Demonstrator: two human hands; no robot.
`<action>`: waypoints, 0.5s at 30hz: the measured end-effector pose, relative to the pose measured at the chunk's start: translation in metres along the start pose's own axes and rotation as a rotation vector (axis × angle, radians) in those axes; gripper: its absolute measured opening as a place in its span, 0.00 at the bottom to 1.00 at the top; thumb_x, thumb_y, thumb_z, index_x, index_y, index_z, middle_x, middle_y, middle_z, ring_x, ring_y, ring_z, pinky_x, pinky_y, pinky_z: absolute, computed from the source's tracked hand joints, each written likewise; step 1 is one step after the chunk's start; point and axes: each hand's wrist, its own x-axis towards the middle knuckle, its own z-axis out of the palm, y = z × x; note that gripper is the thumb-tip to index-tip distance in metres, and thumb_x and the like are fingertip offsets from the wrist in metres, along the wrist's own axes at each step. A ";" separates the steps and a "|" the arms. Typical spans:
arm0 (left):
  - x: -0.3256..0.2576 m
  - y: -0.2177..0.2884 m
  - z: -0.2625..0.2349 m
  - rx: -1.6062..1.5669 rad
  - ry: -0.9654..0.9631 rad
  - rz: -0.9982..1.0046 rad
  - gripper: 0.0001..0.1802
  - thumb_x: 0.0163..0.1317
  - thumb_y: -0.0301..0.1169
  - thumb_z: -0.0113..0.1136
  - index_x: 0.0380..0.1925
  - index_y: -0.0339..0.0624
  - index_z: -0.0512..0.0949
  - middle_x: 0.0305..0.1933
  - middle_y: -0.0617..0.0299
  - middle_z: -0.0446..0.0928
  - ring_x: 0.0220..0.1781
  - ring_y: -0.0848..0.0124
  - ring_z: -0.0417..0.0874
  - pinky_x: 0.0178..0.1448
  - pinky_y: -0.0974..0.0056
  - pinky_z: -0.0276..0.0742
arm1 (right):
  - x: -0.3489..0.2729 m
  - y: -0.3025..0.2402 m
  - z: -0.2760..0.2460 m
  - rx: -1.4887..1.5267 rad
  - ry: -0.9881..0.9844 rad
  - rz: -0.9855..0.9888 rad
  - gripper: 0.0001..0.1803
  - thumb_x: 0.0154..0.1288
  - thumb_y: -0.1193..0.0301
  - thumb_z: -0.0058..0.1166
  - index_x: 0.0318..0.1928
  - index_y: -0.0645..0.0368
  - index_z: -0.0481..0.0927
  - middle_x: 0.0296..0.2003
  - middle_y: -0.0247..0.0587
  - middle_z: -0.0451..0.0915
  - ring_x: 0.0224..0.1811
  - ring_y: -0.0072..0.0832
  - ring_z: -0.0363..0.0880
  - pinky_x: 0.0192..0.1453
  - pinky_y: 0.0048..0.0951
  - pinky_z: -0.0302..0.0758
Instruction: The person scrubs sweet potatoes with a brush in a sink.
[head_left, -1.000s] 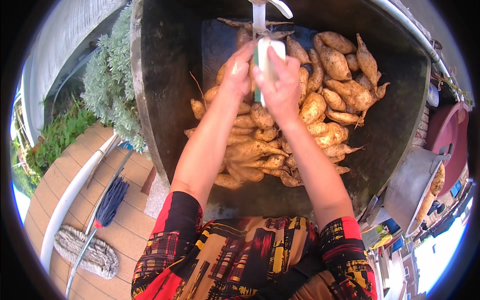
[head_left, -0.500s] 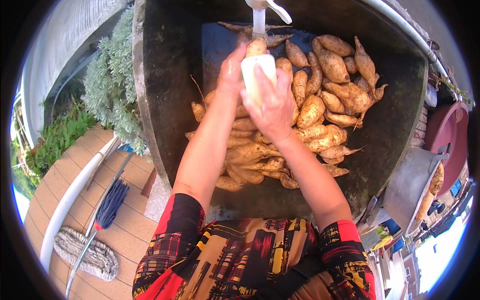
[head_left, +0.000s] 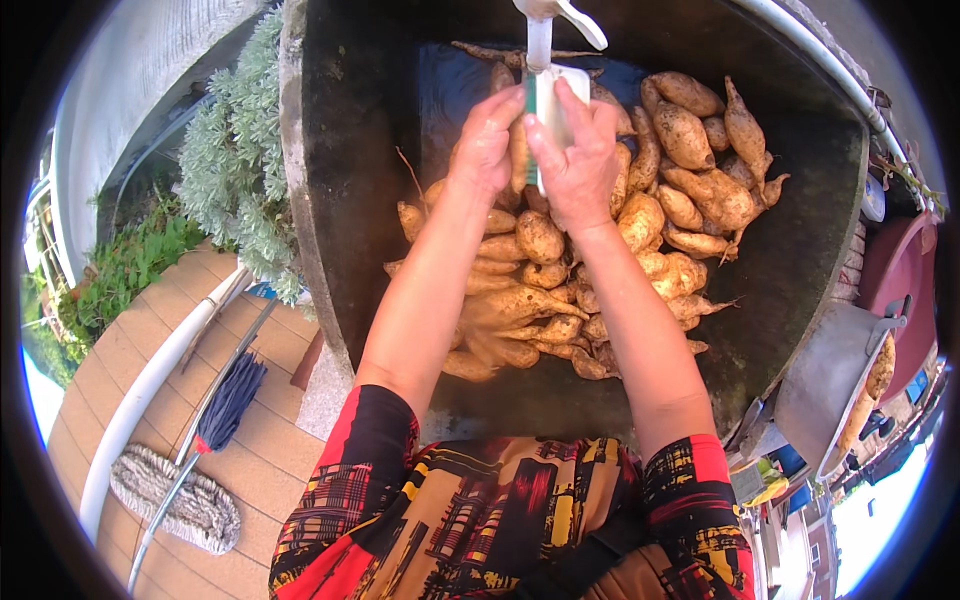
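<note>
Both my hands are raised over a big dark stone basin under a white tap with a thin stream of water. My right hand is shut on a white scrubbing pad with a green edge. My left hand grips a sweet potato, mostly hidden between the two hands. The pad presses against that potato. A heap of several orange-brown sweet potatoes fills the basin below and to the right of my hands.
A silvery-green bush grows left of the basin. On the wooden deck lie a white pipe, a blue broom and a woven mat. A metal pan and a dark red tub stand at the right.
My hands have shifted slightly under the tap; the pad dropped toward me and then went back up and right against the potato. The heap has not moved.
</note>
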 end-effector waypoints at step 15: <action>0.001 -0.008 0.027 0.133 0.046 0.125 0.15 0.70 0.30 0.48 0.51 0.32 0.76 0.48 0.56 0.80 0.47 0.71 0.79 0.54 0.68 0.76 | 0.043 0.004 -0.016 -0.096 -0.002 0.111 0.30 0.58 0.52 0.59 0.59 0.53 0.78 0.41 0.52 0.71 0.38 0.48 0.78 0.43 0.43 0.76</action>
